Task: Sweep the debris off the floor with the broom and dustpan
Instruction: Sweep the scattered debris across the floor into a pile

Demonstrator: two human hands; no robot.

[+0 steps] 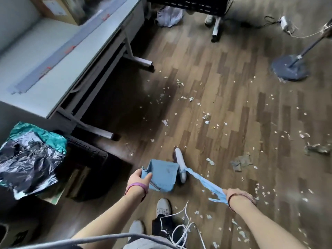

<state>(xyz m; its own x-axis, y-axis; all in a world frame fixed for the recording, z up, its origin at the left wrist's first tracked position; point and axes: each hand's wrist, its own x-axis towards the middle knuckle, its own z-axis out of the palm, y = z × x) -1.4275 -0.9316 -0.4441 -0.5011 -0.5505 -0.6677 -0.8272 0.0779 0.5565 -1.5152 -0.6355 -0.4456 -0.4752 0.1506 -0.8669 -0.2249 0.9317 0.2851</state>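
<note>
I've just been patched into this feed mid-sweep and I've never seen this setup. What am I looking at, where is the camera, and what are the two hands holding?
There is no machine here. These are a person's bare arms, filmed by one wide-angle camera on their head, looking down. The left hand grips the edge of a light blue dustpan. The right hand grips the blue handle of what looks like the broom, though blur hides its detail. Paper scraps lie scattered on the wooden floor. A desk stands at the left, with a black bag nearer.
</note>
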